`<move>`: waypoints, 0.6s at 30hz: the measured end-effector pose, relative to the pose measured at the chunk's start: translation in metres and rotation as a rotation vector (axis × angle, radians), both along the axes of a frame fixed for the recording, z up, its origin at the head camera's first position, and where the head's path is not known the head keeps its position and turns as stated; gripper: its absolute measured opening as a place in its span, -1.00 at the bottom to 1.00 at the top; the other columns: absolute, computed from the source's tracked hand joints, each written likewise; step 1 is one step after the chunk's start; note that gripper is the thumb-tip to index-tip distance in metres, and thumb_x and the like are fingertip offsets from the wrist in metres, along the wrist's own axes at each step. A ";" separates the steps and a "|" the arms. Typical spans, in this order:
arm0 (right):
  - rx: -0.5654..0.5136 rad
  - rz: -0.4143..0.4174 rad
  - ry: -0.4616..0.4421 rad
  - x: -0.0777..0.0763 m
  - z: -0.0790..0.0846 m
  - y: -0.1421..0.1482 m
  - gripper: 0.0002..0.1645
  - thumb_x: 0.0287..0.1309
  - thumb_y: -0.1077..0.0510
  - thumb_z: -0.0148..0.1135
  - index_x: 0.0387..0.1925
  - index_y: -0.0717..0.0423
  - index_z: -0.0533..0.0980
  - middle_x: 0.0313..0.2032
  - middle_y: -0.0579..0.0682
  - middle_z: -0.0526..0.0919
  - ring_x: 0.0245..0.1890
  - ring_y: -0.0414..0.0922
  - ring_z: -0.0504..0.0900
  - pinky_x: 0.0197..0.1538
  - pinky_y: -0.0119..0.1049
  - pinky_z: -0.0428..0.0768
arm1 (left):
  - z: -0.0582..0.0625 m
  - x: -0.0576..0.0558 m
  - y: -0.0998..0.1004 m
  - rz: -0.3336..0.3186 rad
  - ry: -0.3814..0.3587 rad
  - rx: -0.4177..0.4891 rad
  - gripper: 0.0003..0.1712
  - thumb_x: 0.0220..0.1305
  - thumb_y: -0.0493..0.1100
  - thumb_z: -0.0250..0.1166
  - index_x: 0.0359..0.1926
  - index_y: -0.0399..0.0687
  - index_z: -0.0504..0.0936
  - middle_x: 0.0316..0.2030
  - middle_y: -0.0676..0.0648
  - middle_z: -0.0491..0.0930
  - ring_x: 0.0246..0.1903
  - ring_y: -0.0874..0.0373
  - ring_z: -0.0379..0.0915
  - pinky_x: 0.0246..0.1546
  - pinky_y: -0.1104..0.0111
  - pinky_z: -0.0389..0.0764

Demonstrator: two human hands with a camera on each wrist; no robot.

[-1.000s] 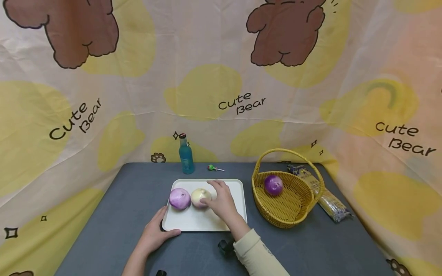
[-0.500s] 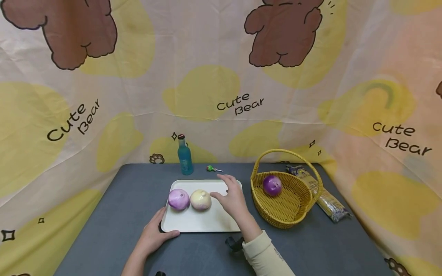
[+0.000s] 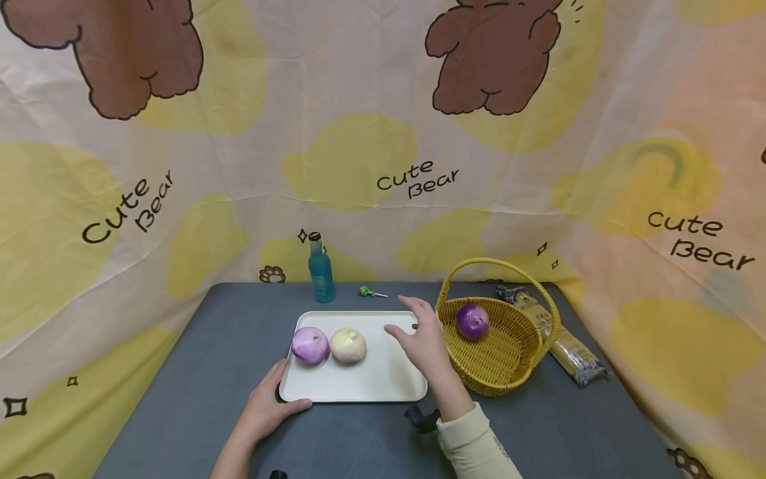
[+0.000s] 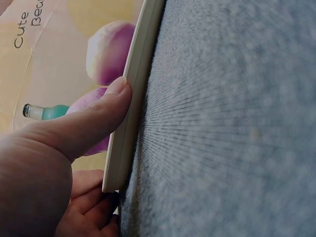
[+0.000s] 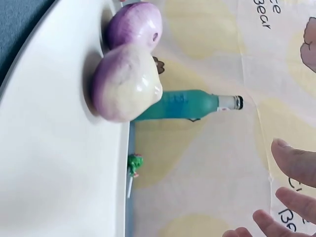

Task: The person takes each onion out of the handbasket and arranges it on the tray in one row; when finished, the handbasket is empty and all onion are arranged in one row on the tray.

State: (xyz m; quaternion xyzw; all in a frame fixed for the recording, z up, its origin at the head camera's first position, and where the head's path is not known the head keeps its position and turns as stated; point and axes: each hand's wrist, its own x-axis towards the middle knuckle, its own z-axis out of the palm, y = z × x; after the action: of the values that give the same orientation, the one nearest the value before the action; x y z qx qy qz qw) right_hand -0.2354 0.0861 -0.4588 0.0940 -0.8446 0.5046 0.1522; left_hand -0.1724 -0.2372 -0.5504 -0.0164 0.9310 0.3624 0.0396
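My left hand (image 3: 266, 402) grips the near left corner of a white tray (image 3: 383, 382), its thumb along the front rim in the left wrist view and its fingers at the side. On the tray's left half, a light purple onion (image 3: 310, 346) sits beside a pale, cream-topped onion (image 3: 348, 346). Fingers spread and holding nothing, my right hand (image 3: 427, 346) hovers over the tray's right end, overlapping the basket's left edge in the head view. Both onions stay in sight in the right wrist view, apart from the right fingers (image 5: 296, 168).
A yellow wicker basket (image 3: 499, 362) with a tall handle stands right of the tray, a darker purple onion (image 3: 473, 322) inside. Behind it lies a long shiny packet (image 3: 574, 349). A blue bottle (image 3: 322, 276) and a lollipop (image 3: 366, 291) are at the table's back.
My right hand has come off the pale onion and moved right, toward the basket. The onions and the left hand stay where they were.
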 end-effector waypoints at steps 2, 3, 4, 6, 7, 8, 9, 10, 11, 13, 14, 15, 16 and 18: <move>-0.001 -0.017 0.002 0.000 0.001 0.005 -0.27 0.05 0.09 0.57 0.28 0.00 0.54 0.27 0.13 0.51 0.25 0.13 0.51 0.08 0.09 0.65 | 0.000 0.000 0.000 -0.002 0.000 -0.001 0.35 -0.05 0.27 0.57 0.56 -0.28 0.07 0.52 -0.39 0.08 0.49 -0.36 0.03 0.41 -0.24 0.17; 0.002 -0.030 0.006 0.000 0.001 0.007 -0.28 0.04 0.09 0.57 0.27 0.00 0.54 0.26 0.13 0.51 0.24 0.14 0.52 0.08 0.08 0.66 | 0.000 0.000 0.000 -0.003 0.001 -0.001 0.35 -0.05 0.27 0.57 0.56 -0.29 0.07 0.52 -0.40 0.09 0.49 -0.37 0.03 0.41 -0.24 0.17; -0.001 -0.040 0.007 0.000 0.002 0.010 -0.28 0.04 0.09 0.57 0.27 -0.01 0.54 0.26 0.13 0.52 0.24 0.14 0.52 0.08 0.10 0.66 | 0.001 0.000 0.000 -0.004 0.002 -0.001 0.35 -0.05 0.27 0.57 0.55 -0.29 0.08 0.52 -0.40 0.09 0.49 -0.37 0.03 0.41 -0.24 0.18; -0.007 -0.056 0.018 0.001 0.003 0.015 -0.28 0.03 0.10 0.58 0.26 0.00 0.55 0.26 0.14 0.52 0.23 0.16 0.53 0.07 0.12 0.65 | 0.001 0.000 0.000 -0.005 0.003 0.002 0.35 -0.05 0.27 0.57 0.55 -0.29 0.08 0.52 -0.40 0.09 0.49 -0.36 0.03 0.41 -0.24 0.17; -0.007 -0.064 0.025 0.001 0.003 0.017 -0.29 0.02 0.11 0.58 0.25 0.01 0.56 0.25 0.15 0.53 0.24 0.16 0.53 0.08 0.12 0.65 | 0.001 0.000 0.000 -0.005 0.004 0.004 0.35 -0.05 0.27 0.57 0.55 -0.30 0.08 0.52 -0.40 0.09 0.49 -0.36 0.03 0.41 -0.24 0.17; -0.008 -0.072 0.029 0.001 0.004 0.020 -0.29 0.02 0.11 0.58 0.25 0.01 0.56 0.25 0.16 0.53 0.24 0.16 0.53 0.08 0.12 0.65 | 0.001 0.000 0.000 -0.006 0.005 0.004 0.35 -0.05 0.27 0.57 0.55 -0.30 0.08 0.52 -0.40 0.09 0.49 -0.36 0.03 0.41 -0.23 0.17; -0.009 -0.078 0.030 0.002 0.004 0.023 -0.29 0.01 0.11 0.59 0.24 0.01 0.57 0.25 0.16 0.53 0.24 0.17 0.53 0.08 0.13 0.65 | 0.001 0.000 0.000 -0.006 0.004 0.006 0.35 -0.05 0.27 0.57 0.55 -0.30 0.08 0.52 -0.39 0.09 0.49 -0.36 0.03 0.41 -0.23 0.17; -0.008 -0.082 0.034 0.002 0.005 0.025 -0.29 0.01 0.11 0.59 0.24 0.02 0.56 0.24 0.17 0.54 0.24 0.18 0.53 0.09 0.14 0.64 | 0.001 0.000 0.000 -0.005 0.003 0.005 0.35 -0.05 0.27 0.57 0.55 -0.30 0.08 0.52 -0.39 0.08 0.49 -0.36 0.03 0.41 -0.23 0.17; -0.004 -0.089 0.035 0.002 0.005 0.028 -0.29 0.01 0.10 0.59 0.24 0.02 0.56 0.24 0.17 0.54 0.24 0.18 0.53 0.11 0.14 0.64 | 0.001 0.000 0.000 -0.005 0.000 0.005 0.35 -0.05 0.28 0.57 0.55 -0.30 0.07 0.52 -0.39 0.08 0.49 -0.36 0.03 0.42 -0.23 0.17; 0.007 -0.106 0.036 0.002 0.005 0.033 -0.29 0.02 0.10 0.58 0.24 0.03 0.56 0.24 0.18 0.54 0.24 0.19 0.53 0.14 0.15 0.62 | 0.001 0.000 0.000 -0.004 -0.004 0.001 0.36 -0.04 0.28 0.57 0.56 -0.30 0.07 0.52 -0.39 0.08 0.49 -0.36 0.03 0.41 -0.23 0.17; 0.013 -0.115 0.037 0.002 0.004 0.036 -0.29 0.02 0.10 0.58 0.24 0.04 0.56 0.24 0.19 0.54 0.24 0.20 0.53 0.15 0.15 0.61 | 0.001 0.000 0.000 -0.004 -0.007 -0.001 0.36 -0.04 0.28 0.57 0.56 -0.29 0.07 0.52 -0.39 0.08 0.49 -0.36 0.03 0.41 -0.23 0.17; 0.020 -0.125 0.038 0.001 0.003 0.039 -0.29 0.02 0.10 0.58 0.24 0.04 0.56 0.24 0.19 0.54 0.24 0.21 0.53 0.16 0.15 0.61 | 0.001 0.000 0.000 -0.004 -0.010 -0.003 0.36 -0.04 0.28 0.57 0.56 -0.29 0.07 0.52 -0.39 0.08 0.49 -0.36 0.03 0.41 -0.24 0.18; 0.028 -0.135 0.043 0.000 0.002 0.042 -0.29 0.02 0.10 0.58 0.24 0.05 0.56 0.24 0.19 0.53 0.24 0.20 0.53 0.18 0.14 0.60 | 0.001 0.000 0.000 -0.003 -0.010 -0.003 0.36 -0.05 0.28 0.57 0.56 -0.29 0.07 0.52 -0.39 0.08 0.49 -0.36 0.03 0.41 -0.24 0.18; 0.035 -0.152 0.041 -0.002 0.000 0.048 -0.29 0.01 0.10 0.59 0.24 0.06 0.56 0.25 0.20 0.52 0.24 0.20 0.52 0.20 0.12 0.58 | 0.001 0.000 0.000 -0.001 -0.011 -0.002 0.36 -0.05 0.28 0.57 0.56 -0.29 0.07 0.52 -0.39 0.08 0.49 -0.37 0.03 0.40 -0.25 0.18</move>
State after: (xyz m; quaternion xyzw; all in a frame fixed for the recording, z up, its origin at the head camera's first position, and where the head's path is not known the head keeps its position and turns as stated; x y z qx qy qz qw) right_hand -0.2371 0.1339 -0.4590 0.0426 -0.8547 0.4748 0.2056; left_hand -0.1724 -0.2370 -0.5493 -0.0178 0.9311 0.3614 0.0449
